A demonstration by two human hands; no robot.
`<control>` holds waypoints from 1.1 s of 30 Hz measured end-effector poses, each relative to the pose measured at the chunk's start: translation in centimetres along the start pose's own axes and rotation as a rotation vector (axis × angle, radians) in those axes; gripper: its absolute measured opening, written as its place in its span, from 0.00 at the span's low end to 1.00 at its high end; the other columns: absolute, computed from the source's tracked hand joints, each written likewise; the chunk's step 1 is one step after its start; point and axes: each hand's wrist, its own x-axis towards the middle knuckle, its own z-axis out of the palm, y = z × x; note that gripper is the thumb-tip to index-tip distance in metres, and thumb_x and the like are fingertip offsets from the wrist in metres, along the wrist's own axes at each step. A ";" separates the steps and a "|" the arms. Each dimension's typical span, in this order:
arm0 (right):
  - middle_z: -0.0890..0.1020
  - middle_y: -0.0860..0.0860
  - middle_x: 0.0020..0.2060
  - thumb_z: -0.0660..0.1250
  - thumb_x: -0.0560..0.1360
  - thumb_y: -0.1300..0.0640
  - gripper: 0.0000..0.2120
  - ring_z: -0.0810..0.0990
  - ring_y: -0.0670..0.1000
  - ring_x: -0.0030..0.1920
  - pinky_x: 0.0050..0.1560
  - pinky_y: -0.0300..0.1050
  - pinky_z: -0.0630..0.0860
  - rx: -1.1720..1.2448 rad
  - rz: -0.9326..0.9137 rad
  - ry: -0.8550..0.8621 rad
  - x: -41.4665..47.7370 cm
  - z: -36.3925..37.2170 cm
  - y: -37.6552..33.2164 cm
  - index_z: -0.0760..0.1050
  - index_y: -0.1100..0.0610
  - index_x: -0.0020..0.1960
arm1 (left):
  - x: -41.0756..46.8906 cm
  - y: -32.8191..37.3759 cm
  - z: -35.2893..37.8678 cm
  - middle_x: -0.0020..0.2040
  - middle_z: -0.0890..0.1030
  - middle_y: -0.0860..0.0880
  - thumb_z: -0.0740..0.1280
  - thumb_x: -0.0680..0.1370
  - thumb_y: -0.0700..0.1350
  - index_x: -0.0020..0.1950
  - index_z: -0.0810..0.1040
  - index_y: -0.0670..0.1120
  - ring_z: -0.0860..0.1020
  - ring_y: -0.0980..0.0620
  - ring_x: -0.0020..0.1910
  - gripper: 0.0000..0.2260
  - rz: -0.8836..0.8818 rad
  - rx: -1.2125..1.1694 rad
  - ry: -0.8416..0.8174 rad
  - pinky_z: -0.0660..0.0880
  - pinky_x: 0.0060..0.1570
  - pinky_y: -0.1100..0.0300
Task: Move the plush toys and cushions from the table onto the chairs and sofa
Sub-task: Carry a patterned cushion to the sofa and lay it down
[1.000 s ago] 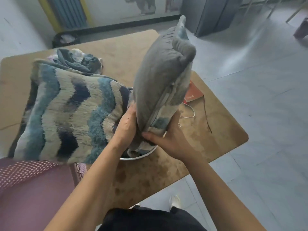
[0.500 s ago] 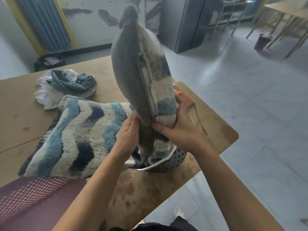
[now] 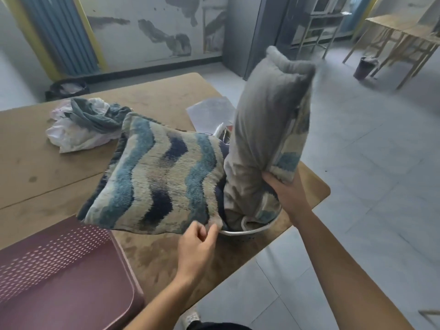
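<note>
A grey-backed cushion (image 3: 266, 120) stands upright near the table's right corner, its lower end in a white-rimmed bowl (image 3: 247, 231). My right hand (image 3: 289, 194) grips that cushion's lower right edge. A second cushion (image 3: 157, 177) with blue, navy and beige wavy stripes lies tilted on the brown table (image 3: 47, 167). My left hand (image 3: 197, 244) pinches this striped cushion's near right corner.
A heap of white and grey cloth (image 3: 85, 125) lies on the table behind the cushions. A maroon perforated chair seat (image 3: 59, 270) stands at the lower left. A grey sheet (image 3: 212, 110) lies behind the upright cushion. Tiled floor (image 3: 369, 175) opens to the right, with wooden tables (image 3: 404, 36) beyond.
My left hand has let go of the upright cushion and moved down to the striped cushion's corner. The upright cushion has tilted to the right, held by my right hand alone.
</note>
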 end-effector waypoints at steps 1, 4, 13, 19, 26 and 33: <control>0.80 0.49 0.62 0.79 0.71 0.50 0.35 0.82 0.50 0.60 0.60 0.48 0.81 0.005 0.049 0.015 -0.5 -0.6 0.8 0.67 0.50 0.74 | -0.4 -0.1 0.8 0.33 0.70 0.50 0.73 0.77 0.53 0.36 0.67 0.46 0.68 0.52 0.33 0.19 -0.145 -0.043 -0.017 0.63 0.35 0.54; 0.78 0.48 0.64 0.79 0.61 0.41 0.48 0.79 0.53 0.62 0.64 0.52 0.77 -0.058 0.175 0.046 -1.6 -2.5 3.1 0.63 0.48 0.76 | -0.1 0.1 3.7 0.55 0.77 0.45 0.76 0.71 0.62 0.60 0.70 0.41 0.78 0.46 0.54 0.32 -0.512 -0.139 -0.099 0.75 0.49 0.52; 0.81 0.48 0.62 0.84 0.66 0.51 0.36 0.79 0.50 0.63 0.66 0.47 0.76 -0.090 0.201 -0.205 -2.3 -3.8 3.6 0.75 0.54 0.70 | 2.0 0.5 8.2 0.61 0.79 0.35 0.61 0.81 0.35 0.67 0.73 0.31 0.80 0.35 0.56 0.15 -0.798 -0.643 -0.222 0.84 0.31 0.45; 0.80 0.42 0.65 0.86 0.52 0.36 0.52 0.79 0.46 0.65 0.67 0.48 0.76 -0.077 0.125 -0.277 -2.6 0.7 4.7 0.71 0.47 0.71 | 2.3 -0.4 3.7 0.49 0.74 0.34 0.53 0.78 0.26 0.48 0.69 0.32 0.79 0.30 0.42 0.07 -0.693 -0.572 -0.008 0.80 0.21 0.49; 0.83 0.47 0.62 0.86 0.52 0.34 0.46 0.81 0.50 0.65 0.66 0.54 0.78 -0.087 -0.014 -0.326 -1.7 7.9 5.8 0.77 0.48 0.66 | 2.3 -3.3 -2.3 0.48 0.77 0.36 0.66 0.81 0.37 0.48 0.75 0.35 0.80 0.40 0.43 0.05 -0.470 -0.402 0.153 0.85 0.38 0.46; 0.78 0.48 0.65 0.83 0.48 0.28 0.58 0.77 0.51 0.67 0.69 0.51 0.74 -0.165 -0.088 -0.247 1.3 9.2 5.5 0.67 0.50 0.71 | -2.4 -4.6 -2.0 0.41 0.77 0.49 0.71 0.76 0.54 0.40 0.72 0.48 0.74 0.48 0.39 0.13 0.437 0.814 0.334 0.71 0.37 0.60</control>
